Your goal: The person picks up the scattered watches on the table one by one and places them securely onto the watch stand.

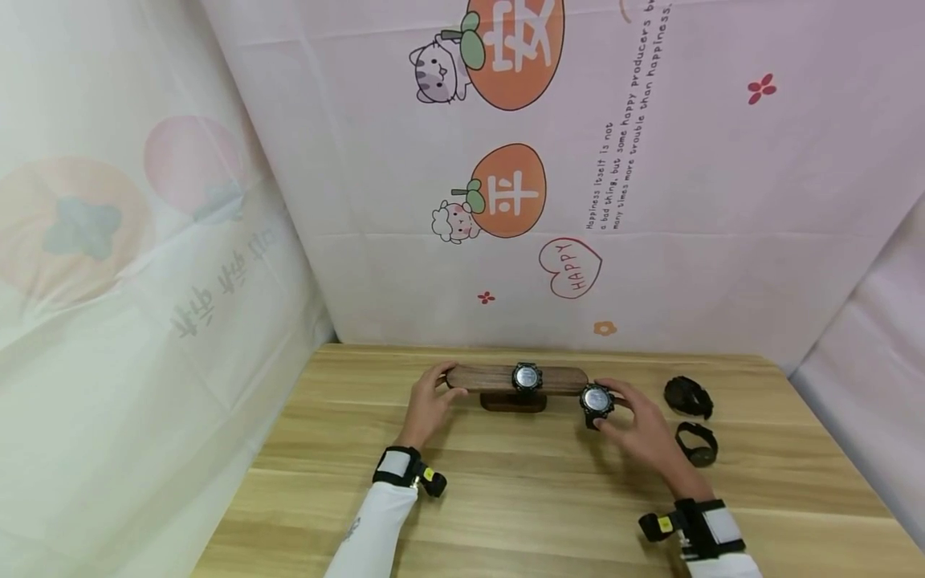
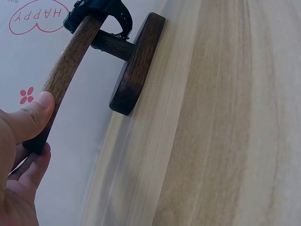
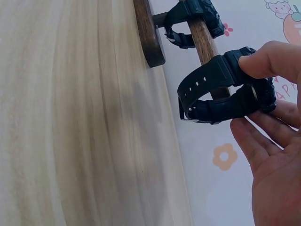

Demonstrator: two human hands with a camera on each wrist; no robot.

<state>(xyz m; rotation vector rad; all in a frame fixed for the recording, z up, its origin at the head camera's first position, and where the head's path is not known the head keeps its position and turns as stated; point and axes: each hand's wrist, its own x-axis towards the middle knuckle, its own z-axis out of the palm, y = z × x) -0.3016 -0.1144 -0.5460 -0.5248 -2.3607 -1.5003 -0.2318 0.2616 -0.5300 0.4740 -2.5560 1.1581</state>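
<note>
A dark wooden watch stand [image 1: 499, 377] with a horizontal bar and a small base stands near the back of the table. My left hand [image 1: 428, 405] grips the bar's left end, thumb in front and fingers behind, as the left wrist view shows. One black wristwatch [image 1: 527, 376] is looped round the bar above the base. In my right hand [image 1: 639, 429] a second black wristwatch [image 3: 207, 89] is pinched between thumb and fingers, its strap closed in a loop. In the right wrist view that loop surrounds the bar's right end [image 3: 220, 93].
Two more black watches lie on the table to the right of my right hand, one farther back [image 1: 688, 397] and one nearer [image 1: 697, 444]. A printed white cloth [image 1: 405, 281] hangs right behind the table's back edge. Another cloth [image 1: 217, 385] borders the left side.
</note>
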